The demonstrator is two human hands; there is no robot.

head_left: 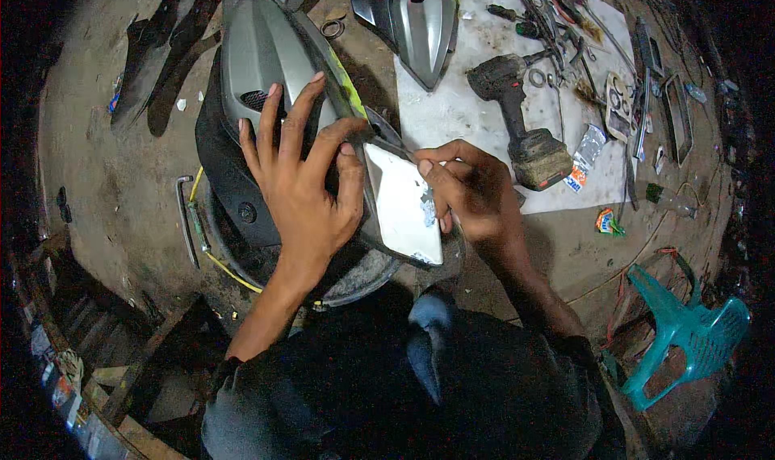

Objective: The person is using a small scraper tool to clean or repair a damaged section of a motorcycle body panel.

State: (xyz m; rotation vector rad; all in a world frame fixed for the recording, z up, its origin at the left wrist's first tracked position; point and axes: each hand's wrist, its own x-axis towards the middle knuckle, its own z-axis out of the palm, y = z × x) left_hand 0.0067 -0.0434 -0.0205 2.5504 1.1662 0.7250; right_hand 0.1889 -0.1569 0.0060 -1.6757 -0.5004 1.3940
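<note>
A silver-grey motorcycle fairing panel [274,52] with a small mesh vent and a yellow-green edge lies in front of me over a dark round tub [379,276]. My left hand [311,181] rests on it with fingers spread, the thumb and forefinger beside a white-faced section [401,206] at its near end. Patches on the right side of that white face look scuffed or peeled. My right hand [468,186] is closed in a pinch at the upper right edge of the white face. Whether a thin film is between its fingertips is hidden.
A dusty cordless drill [525,125] lies on a white sheet [440,125] among scattered tools. Another grey fairing panel [424,32] is at the far side. A teal plastic piece [686,339] stands at right. Left are black panels [165,64] and a hex key [186,222].
</note>
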